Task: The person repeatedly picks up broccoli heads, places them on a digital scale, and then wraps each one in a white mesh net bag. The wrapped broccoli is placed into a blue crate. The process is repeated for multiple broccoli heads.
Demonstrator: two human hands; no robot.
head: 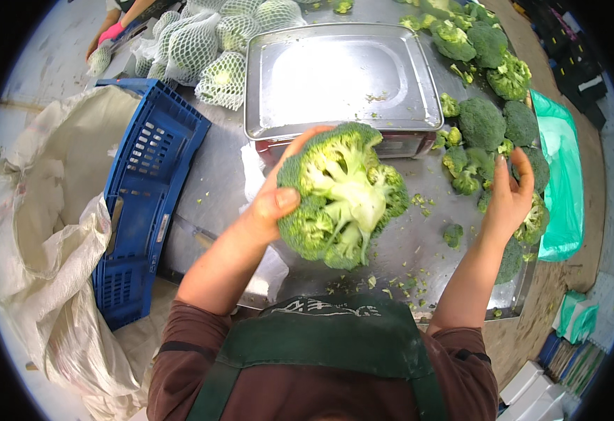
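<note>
My left hand [270, 210] grips a large broccoli head [357, 202], its cut stem and pale underside turned up towards me. The thumb presses on the florets, and the other fingers are hidden behind the head. It is held up in front of a scale with a steel pan [338, 79]; no produce lies on the pan. My right hand [512, 194] is over the right side of the steel table [307, 284], fingers apart and nothing visible in them. Close around it lie broccoli heads [481, 123] and loose florets [466, 181].
Broccoli heads in white foam nets [194, 44] are piled at the back left. A blue plastic crate [144, 194] stands left, beside a woven sack [65, 237]. A knife [202, 239] lies near it. Green plastic [559, 179] lines the right. Another person's hand [96, 44] is far left.
</note>
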